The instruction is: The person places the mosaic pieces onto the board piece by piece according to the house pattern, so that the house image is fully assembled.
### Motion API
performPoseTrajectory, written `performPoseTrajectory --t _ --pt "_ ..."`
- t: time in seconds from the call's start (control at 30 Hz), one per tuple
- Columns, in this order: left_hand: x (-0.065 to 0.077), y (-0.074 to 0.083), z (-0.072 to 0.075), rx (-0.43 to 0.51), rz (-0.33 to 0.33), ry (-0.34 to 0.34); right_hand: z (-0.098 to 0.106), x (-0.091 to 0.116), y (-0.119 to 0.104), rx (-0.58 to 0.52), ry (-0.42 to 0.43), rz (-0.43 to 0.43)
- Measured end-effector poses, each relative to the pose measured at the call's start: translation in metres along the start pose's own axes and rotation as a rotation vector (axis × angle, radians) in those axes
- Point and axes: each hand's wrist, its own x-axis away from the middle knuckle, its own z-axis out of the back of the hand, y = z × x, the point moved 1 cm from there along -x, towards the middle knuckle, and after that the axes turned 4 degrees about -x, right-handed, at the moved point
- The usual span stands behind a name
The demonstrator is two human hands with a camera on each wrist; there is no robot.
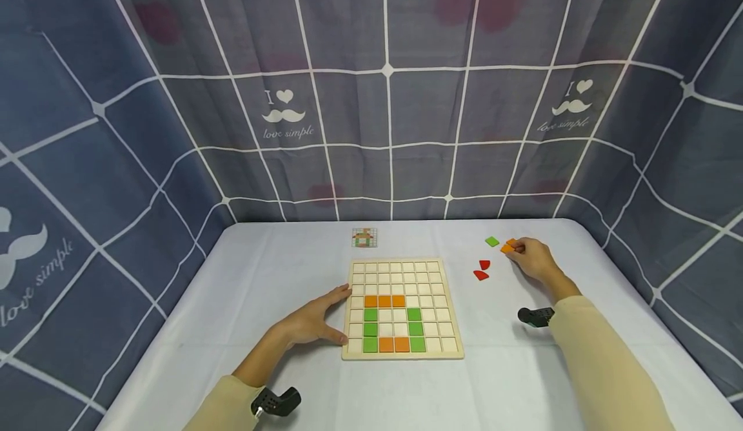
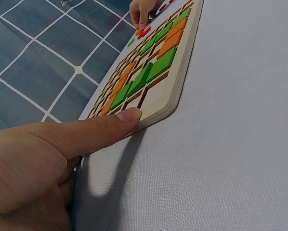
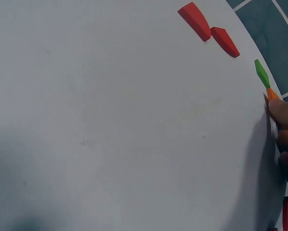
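A square wooden grid board [image 1: 404,267] lies on the table with green and orange square tiles in some cells. My left hand [image 1: 313,318] is at its left side, thumb and fingers spread along the edge. In the left wrist view the thumb [image 2: 96,132] presses on the board's rim near a corner. At the right, my right hand [image 1: 534,260] pinches at an orange tile [image 3: 272,94] with thumb and fingertips. Another orange tile [image 1: 507,249] lies right by those fingertips. The fingers partly hide these tiles.
A green tile [image 1: 492,241] lies just left of the orange ones. Two red pieces with a curved edge, the upper [image 1: 484,264] and the lower [image 1: 480,275], lie nearer the board. Behind the board is a small pattern card [image 1: 364,237]. A gridded curtain [image 1: 348,179] surrounds the table.
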Motion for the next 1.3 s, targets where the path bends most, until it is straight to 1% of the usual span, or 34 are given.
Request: performPoseTrajectory --t 0.03,0.17,0.23,0.27,0.37,0.47,0.63,0.8,0.97,1.17,1.3 --pt "0.000 0.000 0.000 0.000 0.003 -0.001 0.001 0.001 -0.001 -0.012 -0.006 -0.004" --pt "-0.001 -0.001 0.000 -0.001 0.005 0.004 0.007 0.000 -0.008 -0.032 -0.015 0.044" --pt "-0.001 -0.001 0.000 -0.004 0.004 0.006 0.010 -0.002 -0.014 -0.035 -0.013 0.098" --pt "-0.002 -0.001 0.000 -0.005 0.005 0.007 0.011 -0.003 -0.017 -0.024 -0.008 0.140" --pt "-0.002 -0.002 0.000 -0.002 0.006 0.009 0.013 -0.004 -0.032 -0.021 -0.019 0.219" --pt "-0.002 -0.002 0.000 -0.003 0.009 0.011 0.012 -0.005 -0.049 -0.034 -0.048 0.266" --pt "-0.002 -0.003 0.000 -0.014 0.009 0.013 0.003 -0.003 -0.072 -0.044 -0.095 0.334" --pt "-0.002 -0.002 0.000 -0.011 0.005 0.009 -0.005 0.004 -0.093 -0.072 -0.154 0.362" --pt "-0.002 -0.001 0.001 -0.007 0.006 0.011 -0.013 0.013 -0.113 -0.097 -0.187 0.448" --pt "-0.002 -0.002 0.001 -0.009 0.005 0.010 -0.026 0.025 -0.131 -0.091 -0.215 0.568" --pt "-0.002 -0.002 0.000 -0.012 0.005 0.007 -0.035 0.032 -0.140 -0.090 -0.249 0.611"
